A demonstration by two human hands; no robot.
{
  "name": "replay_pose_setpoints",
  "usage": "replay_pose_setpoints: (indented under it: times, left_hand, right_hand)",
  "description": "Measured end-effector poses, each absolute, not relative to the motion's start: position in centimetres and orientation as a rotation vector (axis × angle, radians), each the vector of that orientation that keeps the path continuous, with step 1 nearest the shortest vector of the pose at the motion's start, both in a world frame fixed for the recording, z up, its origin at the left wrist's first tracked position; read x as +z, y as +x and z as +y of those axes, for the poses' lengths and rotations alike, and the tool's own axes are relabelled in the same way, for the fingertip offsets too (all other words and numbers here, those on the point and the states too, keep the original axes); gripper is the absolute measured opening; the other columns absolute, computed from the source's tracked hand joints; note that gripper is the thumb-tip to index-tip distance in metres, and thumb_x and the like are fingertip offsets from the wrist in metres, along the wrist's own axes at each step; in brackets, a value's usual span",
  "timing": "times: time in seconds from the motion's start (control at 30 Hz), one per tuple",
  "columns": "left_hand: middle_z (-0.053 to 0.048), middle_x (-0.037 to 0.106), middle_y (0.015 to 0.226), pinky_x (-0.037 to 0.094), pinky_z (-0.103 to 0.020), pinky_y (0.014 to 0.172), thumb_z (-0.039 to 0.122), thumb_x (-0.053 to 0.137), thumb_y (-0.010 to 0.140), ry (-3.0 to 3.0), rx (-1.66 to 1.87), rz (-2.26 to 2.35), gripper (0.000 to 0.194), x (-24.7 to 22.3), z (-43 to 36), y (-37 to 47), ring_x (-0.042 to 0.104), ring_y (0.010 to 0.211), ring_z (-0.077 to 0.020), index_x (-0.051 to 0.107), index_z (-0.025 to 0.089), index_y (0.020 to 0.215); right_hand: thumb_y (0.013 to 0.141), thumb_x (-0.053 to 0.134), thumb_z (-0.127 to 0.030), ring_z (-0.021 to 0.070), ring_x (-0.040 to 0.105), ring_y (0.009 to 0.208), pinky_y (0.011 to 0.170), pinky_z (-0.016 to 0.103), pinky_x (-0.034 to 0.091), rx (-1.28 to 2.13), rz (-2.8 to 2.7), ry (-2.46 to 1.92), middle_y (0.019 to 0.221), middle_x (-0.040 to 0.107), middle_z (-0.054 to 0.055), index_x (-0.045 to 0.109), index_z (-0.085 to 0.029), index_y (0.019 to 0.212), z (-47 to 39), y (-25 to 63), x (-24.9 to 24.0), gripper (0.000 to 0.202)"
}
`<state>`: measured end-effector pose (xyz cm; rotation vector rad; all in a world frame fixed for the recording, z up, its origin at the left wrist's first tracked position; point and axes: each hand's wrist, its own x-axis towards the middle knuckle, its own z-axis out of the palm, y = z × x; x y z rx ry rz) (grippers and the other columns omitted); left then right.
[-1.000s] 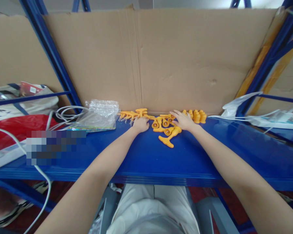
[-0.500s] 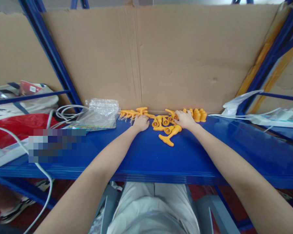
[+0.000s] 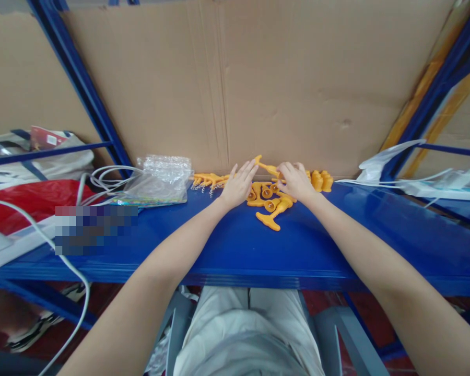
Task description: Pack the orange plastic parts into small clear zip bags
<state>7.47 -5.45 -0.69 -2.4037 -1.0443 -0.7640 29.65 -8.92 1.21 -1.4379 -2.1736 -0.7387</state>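
My right hand (image 3: pixel 295 180) is closed on the lower end of a yellow T-handled piece (image 3: pixel 267 167), raised above the pile with its handle toward the left. Beside that handle, my left hand (image 3: pixel 238 185) has its fingers stretched out and nothing visibly held. Yellow T-handled pieces with metal spirals (image 3: pixel 207 180) lie to the left of my left hand. Between and below my hands is a pile of yellow pieces with hollow round ends (image 3: pixel 270 206); the nearest has its T-handle (image 3: pixel 268 221) toward me. Yellow sleeves (image 3: pixel 321 181) stand right of my right hand.
A blue shelf (image 3: pixel 250 250) bears everything, with a cardboard sheet (image 3: pixel 278 94) behind. Clear plastic packaging (image 3: pixel 160 180), white cables and a red bag (image 3: pixel 43 201) are at the left. A white power strip (image 3: pixel 446 192) lies at the right.
My left hand has moved right and up, away from the spiral pieces, its fingers now stretched out. My right hand has lifted a yellow T-handled piece from the pile.
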Motion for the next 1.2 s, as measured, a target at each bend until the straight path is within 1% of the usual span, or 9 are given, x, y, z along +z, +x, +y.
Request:
replay_pose_setpoints:
  times: [0.07, 0.17, 0.27, 0.37, 0.57, 0.7, 0.83, 1.03, 1.2]
  left_hand:
    - [-0.011, 0.038, 0.161, 0.009, -0.052, 0.126, 0.015, 0.033, 0.094, -2.409, -0.773, -1.012, 0.061, -0.7, -5.3, 7.7, 0.028, 0.152, -0.0234, 0.035, 0.019, 0.155]
    - [-0.014, 0.055, 0.148, 0.008, -0.058, 0.125, 0.015, 0.033, 0.095, -2.417, -0.781, -0.995, 0.052, -1.0, -4.8, 7.7, 0.042, 0.144, -0.0263, 0.048, 0.016, 0.145]
    - [-0.014, 0.068, 0.129, 0.01, -0.061, 0.124, 0.015, 0.034, 0.096, -2.418, -0.776, -0.959, 0.043, -1.3, -4.3, 7.4, 0.058, 0.13, -0.0264, 0.06, 0.016, 0.13]
    - [-0.01, 0.074, 0.112, 0.014, -0.061, 0.123, 0.016, 0.034, 0.097, -2.457, -0.725, -0.91, 0.039, -1.4, -4.2, 7.2, 0.068, 0.11, -0.0241, 0.064, 0.017, 0.122]
    - [-0.01, 0.075, 0.107, 0.021, -0.06, 0.121, 0.023, 0.036, 0.099, -2.472, -0.71, -0.868, 0.031, -1.4, -4.4, 7.3, 0.069, 0.105, -0.0239, 0.063, 0.016, 0.115]
    - [-0.01, 0.074, 0.103, 0.028, -0.057, 0.118, 0.017, 0.036, 0.097, -2.427, -0.701, -0.826, 0.03, -1.2, -4.2, 7.4, 0.069, 0.1, -0.0239, 0.063, 0.016, 0.111]
    - [-0.011, 0.073, 0.098, 0.036, -0.051, 0.114, 0.017, 0.04, 0.096, -2.392, -0.673, -0.787, 0.026, -1.0, -4.1, 7.3, 0.069, 0.099, -0.0244, 0.064, 0.015, 0.106]
    - [-0.011, 0.073, 0.089, 0.047, -0.044, 0.1, 0.018, 0.044, 0.096, -2.408, -0.597, -0.752, 0.022, -0.9, -4.3, 7.7, 0.069, 0.092, -0.0242, 0.065, 0.014, 0.099]
    - [-0.013, 0.073, 0.089, 0.049, -0.04, 0.089, 0.018, 0.042, 0.096, -2.397, -0.591, -0.786, 0.025, -0.7, -4.5, 8.0, 0.069, 0.089, -0.0251, 0.066, 0.013, 0.099]
  right_hand:
    - [0.089, 0.04, -0.017, 0.0301, 0.054, 0.118, 0.104, 0.045, 0.029, -0.778, -2.225, -1.322, 0.125, 0.062, 0.017, 0.056, -0.016, 0.12, -9.0, 29.2, 1.3, 0.035]
    - [0.089, 0.04, -0.014, 0.0284, 0.054, 0.117, 0.105, 0.045, 0.03, -0.812, -2.332, -1.165, 0.126, 0.062, 0.017, 0.058, -0.017, 0.118, -8.7, 28.8, 1.2, 0.034]
    - [0.086, 0.041, -0.01, 0.0273, 0.056, 0.112, 0.1, 0.043, 0.034, -0.83, -2.405, -0.996, 0.123, 0.063, 0.015, 0.06, -0.018, 0.112, -7.9, 28.9, 0.7, 0.033]
    - [0.085, 0.042, -0.008, 0.027, 0.057, 0.104, 0.094, 0.041, 0.037, -0.875, -2.382, -0.914, 0.119, 0.064, 0.015, 0.06, -0.017, 0.108, -7.4, 29.2, 0.3, 0.031]
    - [0.094, 0.042, -0.015, 0.0265, 0.058, 0.093, 0.089, 0.038, 0.036, -0.951, -2.33, -1.011, 0.111, 0.067, 0.016, 0.06, -0.015, 0.11, -8.1, 29.2, 0.7, 0.024]
    - [0.097, 0.045, -0.025, 0.0277, 0.058, 0.097, 0.089, 0.039, 0.035, -0.946, -2.344, -1.048, 0.108, 0.068, 0.016, 0.062, -0.014, 0.112, -8.5, 28.7, 1.1, 0.025]
    - [0.1, 0.043, -0.031, 0.0283, 0.057, 0.103, 0.096, 0.041, 0.03, -0.882, -2.371, -1.11, 0.107, 0.069, 0.015, 0.062, -0.012, 0.118, -8.6, 28.1, 1.0, 0.032]
    - [0.098, 0.045, -0.022, 0.0285, 0.056, 0.103, 0.096, 0.042, 0.028, -0.86, -2.44, -1.266, 0.105, 0.071, 0.015, 0.063, -0.013, 0.113, -8.9, 27.2, 0.9, 0.026]
    - [0.093, 0.043, -0.011, 0.0282, 0.056, 0.104, 0.094, 0.042, 0.027, -0.98, -2.401, -1.276, 0.108, 0.069, 0.015, 0.061, -0.014, 0.114, -9.4, 27.0, 1.4, 0.027]
